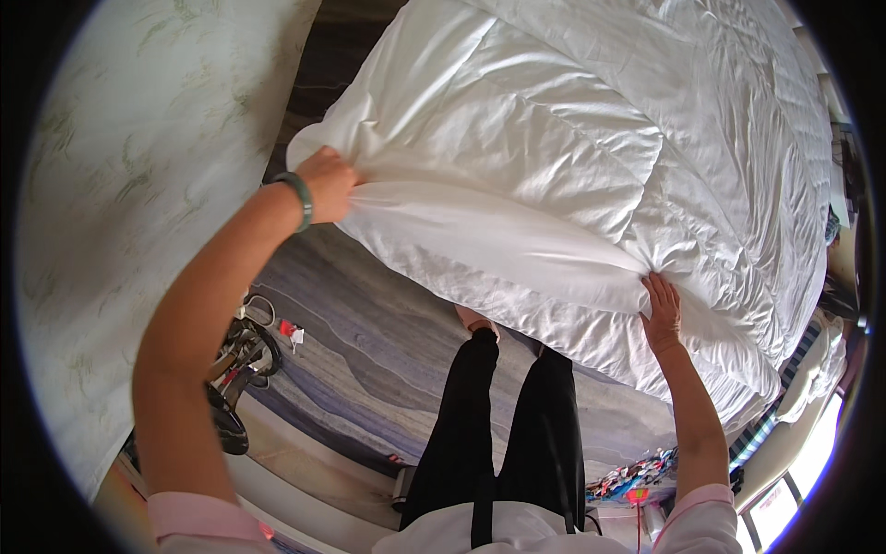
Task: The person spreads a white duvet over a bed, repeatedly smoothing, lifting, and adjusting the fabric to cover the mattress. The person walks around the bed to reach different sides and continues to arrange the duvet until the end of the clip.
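A white quilt (563, 111) fills the middle and upper right of the view, creased all over, with a smooth fold running along its near edge from one hand to the other. What lies beneath it is hidden.

The person's left hand (329, 185) is at the quilt's left corner, its grip pinching the cloth into a bunch, knuckles up. A green bangle (299, 200) circles that wrist. The right hand (662, 314) lies farther right on the near edge, back of the hand up, fingers against the cloth where creases gather; whether its grip pinches any of it cannot be told. The fold stretches between the two hands.

Below the near edge is a grey, wavy-patterned floor (360, 319). The person's black trousers (461, 415) reach down onto it, and one foot (475, 319) shows beside the quilt. At the left stands a pale panel (138, 212) with faint leaf marks. Near the left forearm is a dark tangle (245, 351), too jumbled to make out, with a small red-and-white scrap (293, 334) just beside it. At lower right are a multicoloured heap (632, 478) and a checked cloth (746, 446).
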Tool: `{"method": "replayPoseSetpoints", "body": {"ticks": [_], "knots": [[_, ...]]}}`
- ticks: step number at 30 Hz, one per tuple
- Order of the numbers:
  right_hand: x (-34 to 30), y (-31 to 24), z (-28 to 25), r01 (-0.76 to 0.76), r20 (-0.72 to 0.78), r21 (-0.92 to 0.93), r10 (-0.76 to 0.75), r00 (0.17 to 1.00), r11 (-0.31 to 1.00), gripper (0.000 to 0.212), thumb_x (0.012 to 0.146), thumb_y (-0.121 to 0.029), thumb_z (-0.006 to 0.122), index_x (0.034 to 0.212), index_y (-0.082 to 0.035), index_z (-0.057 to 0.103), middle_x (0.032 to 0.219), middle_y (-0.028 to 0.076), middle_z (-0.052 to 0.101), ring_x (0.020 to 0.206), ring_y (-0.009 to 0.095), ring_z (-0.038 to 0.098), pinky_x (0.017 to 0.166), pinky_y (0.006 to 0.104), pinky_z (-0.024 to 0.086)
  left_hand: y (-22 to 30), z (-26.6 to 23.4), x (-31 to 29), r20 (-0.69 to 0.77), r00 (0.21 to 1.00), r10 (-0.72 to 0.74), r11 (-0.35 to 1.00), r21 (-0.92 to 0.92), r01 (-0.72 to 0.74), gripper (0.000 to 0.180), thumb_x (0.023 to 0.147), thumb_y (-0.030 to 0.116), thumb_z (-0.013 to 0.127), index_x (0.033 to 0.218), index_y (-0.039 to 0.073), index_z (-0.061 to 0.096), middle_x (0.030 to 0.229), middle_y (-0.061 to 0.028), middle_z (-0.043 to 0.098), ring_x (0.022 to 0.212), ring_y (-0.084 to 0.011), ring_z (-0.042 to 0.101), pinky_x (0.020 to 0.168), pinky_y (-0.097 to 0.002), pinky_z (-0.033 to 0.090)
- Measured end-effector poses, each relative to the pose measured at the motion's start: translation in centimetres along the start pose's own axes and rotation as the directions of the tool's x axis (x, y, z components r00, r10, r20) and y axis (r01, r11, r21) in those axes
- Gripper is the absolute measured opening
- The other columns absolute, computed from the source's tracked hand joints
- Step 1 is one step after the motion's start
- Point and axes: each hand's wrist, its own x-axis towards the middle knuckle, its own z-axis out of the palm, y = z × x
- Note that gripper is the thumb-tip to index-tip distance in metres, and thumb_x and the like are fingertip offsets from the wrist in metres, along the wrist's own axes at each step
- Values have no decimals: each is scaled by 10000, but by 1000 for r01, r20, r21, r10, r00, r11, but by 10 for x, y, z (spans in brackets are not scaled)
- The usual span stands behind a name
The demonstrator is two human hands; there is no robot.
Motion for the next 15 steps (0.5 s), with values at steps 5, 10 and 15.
{"method": "replayPoseSetpoints", "body": {"ticks": [5,10,15], "knots": [[3,2,-4,-78,18,120,77,997,990,662,659,-62,748,1280,-95,521,1294,115,538,1214,308,481,1037,431,365,-16,-20,2,62,997,-49,999,-10,50,321,721,106,599,1018,106,721,925,-137,693,962,-332,583,974,-386,396],[20,27,-4,-334,96,222,321,942,916,483,800,-237,706,1218,-36,570,1097,209,630,1040,384,574,907,457,434,-26,-23,67,-182,943,-277,961,-36,275,341,792,189,581,1112,113,669,993,-105,693,999,-331,597,919,-375,423],[53,37,-12,-402,86,300,395,915,865,439,834,-372,667,1169,-107,566,852,233,657,832,421,628,744,479,479,-38,-32,113,-454,795,-403,913,-136,385,296,842,230,551,1107,118,618,1144,-74,654,1048,-273,591,913,-412,416]]}}
